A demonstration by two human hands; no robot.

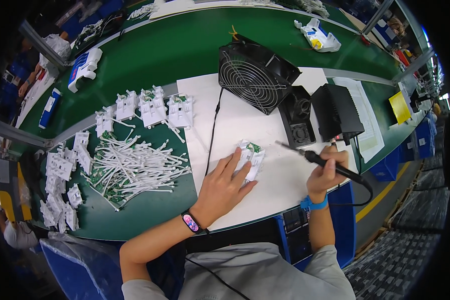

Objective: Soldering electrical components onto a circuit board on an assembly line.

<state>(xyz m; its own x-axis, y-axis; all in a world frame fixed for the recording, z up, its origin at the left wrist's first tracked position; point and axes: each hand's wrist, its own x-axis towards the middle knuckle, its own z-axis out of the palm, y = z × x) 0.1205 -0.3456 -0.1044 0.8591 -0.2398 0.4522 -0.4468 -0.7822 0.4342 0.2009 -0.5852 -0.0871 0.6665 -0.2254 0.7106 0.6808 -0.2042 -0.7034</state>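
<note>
My left hand rests on a small white plastic housing and holds it against the white work sheet, its fingers spread along the housing's near left side. A bit of green circuit board shows at the top of that housing; the fingers hide part of the rest. In my right hand is a soldering iron, gripped by its black handle. Its tip points left, above the sheet and apart from the housing.
A black fan stands beyond the housing, beside a black stand and a black power box. To the left lie a heap of white cables with green boards and several white housings. Blue bins stand below the table edge.
</note>
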